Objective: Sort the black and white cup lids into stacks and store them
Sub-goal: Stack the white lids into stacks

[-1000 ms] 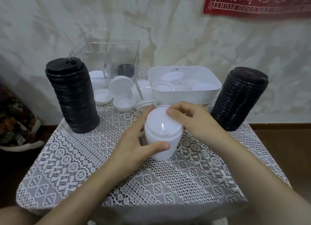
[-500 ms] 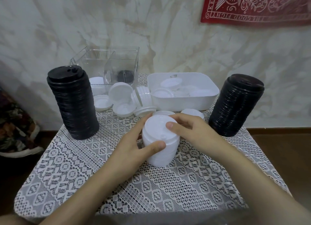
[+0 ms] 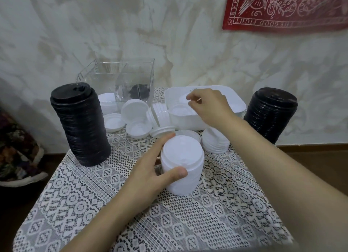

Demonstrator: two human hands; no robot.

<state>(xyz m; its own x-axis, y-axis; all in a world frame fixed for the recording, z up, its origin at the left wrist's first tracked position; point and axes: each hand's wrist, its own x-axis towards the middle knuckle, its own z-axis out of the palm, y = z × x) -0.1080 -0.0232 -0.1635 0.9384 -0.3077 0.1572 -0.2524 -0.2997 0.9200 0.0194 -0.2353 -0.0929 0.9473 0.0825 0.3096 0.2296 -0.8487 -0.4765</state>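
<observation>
In the middle of the lace-covered table stands a stack of white lids [image 3: 182,165], and my left hand [image 3: 150,174] grips its side with thumb in front and fingers behind. My right hand [image 3: 207,106] reaches over the white tub [image 3: 188,124], its thumb and forefinger pinching the edge of a white lid [image 3: 181,97] inside. Two tall stacks of black lids stand at the left [image 3: 81,125] and at the right [image 3: 271,114]. A short stack of white lids [image 3: 214,143] sits just right of the middle stack.
A clear divided container [image 3: 120,76] stands at the back against the wall, with black lids [image 3: 139,90] and white lids [image 3: 106,101] in it. Several loose white lids [image 3: 134,107] lie in front of it. A patterned bag [image 3: 15,153] sits on the floor at left.
My right hand has left the top of the middle white stack and moved back over the white tub. My left hand stays on the stack. The camera has tilted slightly.
</observation>
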